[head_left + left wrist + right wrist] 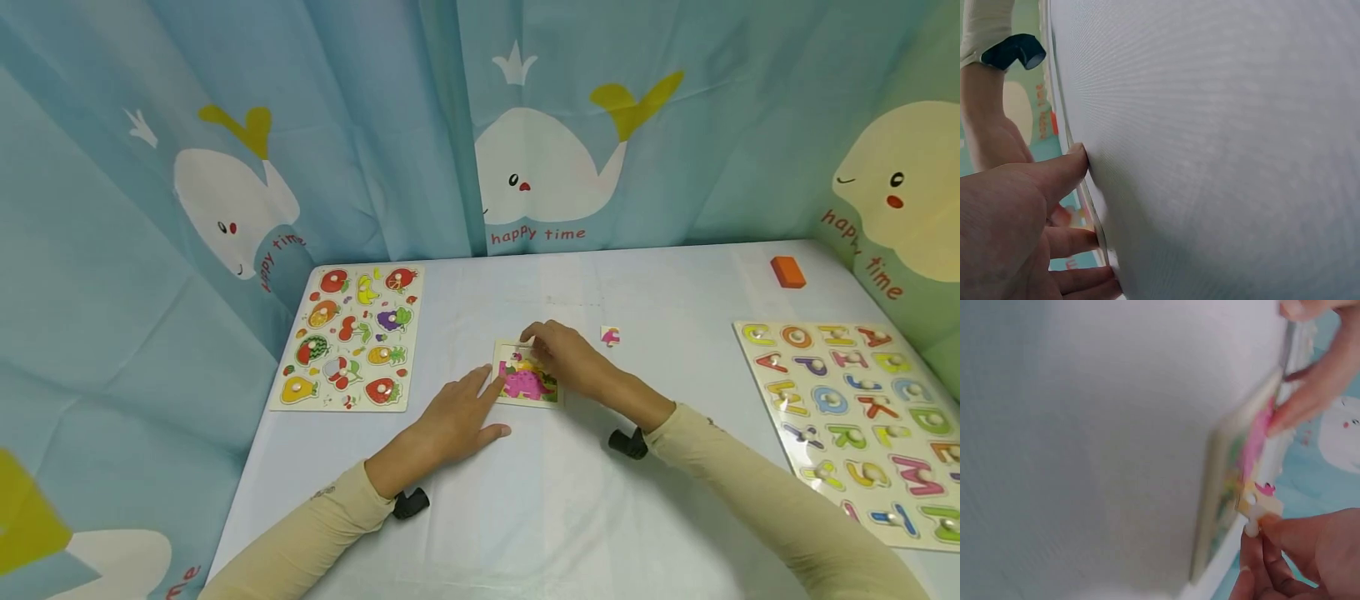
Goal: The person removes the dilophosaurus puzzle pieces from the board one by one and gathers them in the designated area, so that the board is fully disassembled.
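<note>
A small jigsaw puzzle in a pale tray (525,403), showing a pink dinosaur, lies flat on the white table. My left hand (453,421) lies at the tray's left side, fingers fairly straight, with a fingertip on the pink part of the picture. Over the tray's upper right, my right hand (564,354) pinches a jigsaw piece (1265,504) between thumb and fingers. That piece is tilted above the picture in the right wrist view, pale yellow with a pink mark. Another loose jigsaw piece (610,336), pink and white, lies right of the right hand.
A fruit knob-puzzle board (411,350) is on the left of the table. On the right lies an alphabet knob-puzzle board (772,425), with an orange block (787,272) behind it. A blue whale-print curtain (420,125) hangs along the table's far edge.
</note>
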The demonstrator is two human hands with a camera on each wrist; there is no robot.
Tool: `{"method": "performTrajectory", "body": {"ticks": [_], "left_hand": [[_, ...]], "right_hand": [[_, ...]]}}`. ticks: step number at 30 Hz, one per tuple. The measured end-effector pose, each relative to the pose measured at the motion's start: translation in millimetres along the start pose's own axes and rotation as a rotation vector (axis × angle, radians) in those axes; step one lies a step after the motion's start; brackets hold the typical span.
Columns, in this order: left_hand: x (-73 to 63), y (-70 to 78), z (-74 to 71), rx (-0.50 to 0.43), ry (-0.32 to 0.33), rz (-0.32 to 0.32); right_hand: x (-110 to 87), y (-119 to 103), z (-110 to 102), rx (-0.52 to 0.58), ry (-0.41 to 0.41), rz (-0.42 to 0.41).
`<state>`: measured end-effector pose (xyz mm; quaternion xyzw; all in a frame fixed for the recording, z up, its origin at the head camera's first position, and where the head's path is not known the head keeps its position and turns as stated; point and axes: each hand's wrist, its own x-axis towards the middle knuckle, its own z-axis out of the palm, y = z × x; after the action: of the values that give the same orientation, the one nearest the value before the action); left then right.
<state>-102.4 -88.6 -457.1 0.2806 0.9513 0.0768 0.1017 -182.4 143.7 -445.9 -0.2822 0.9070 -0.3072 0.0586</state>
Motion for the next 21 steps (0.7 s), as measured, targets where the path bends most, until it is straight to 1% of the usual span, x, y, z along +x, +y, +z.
{"method": "performTrajectory", "body": {"ticks": [5,9,12,15,19,21], "left_hand": [[0.9,0.5,0.0,-0.006,-0.004,-0.003],[0.2,0.4,-0.6,-0.014,-0.008,-0.007],[0.0,0.0,-0.1,-0.015,-0.013,-0.008],[0.0,-0.2,0.4,-0.02,-0.009,-0.007],[-0.3,-0.1,0.3,-0.031,0.002,-0.003],[-0.6,0.2,-0.1,-0.03,0.004,-0.002]], "right_hand": [[0.4,2.9,-13.1,0.014,0.051,-0.006],[-2.5,8.5,-30.8,0.018,0.082,0.001],[-7.1,16.5,-49.5,0.019,0.085,0.061],[-13.6,28.1,-71.1,0.021,0.068,0.139],[-24.6,49.5,-101.8,-0.002,0.018,0.214],[-29.6,62.5,-115.5,-0.032,-0.01,0.234]]}}
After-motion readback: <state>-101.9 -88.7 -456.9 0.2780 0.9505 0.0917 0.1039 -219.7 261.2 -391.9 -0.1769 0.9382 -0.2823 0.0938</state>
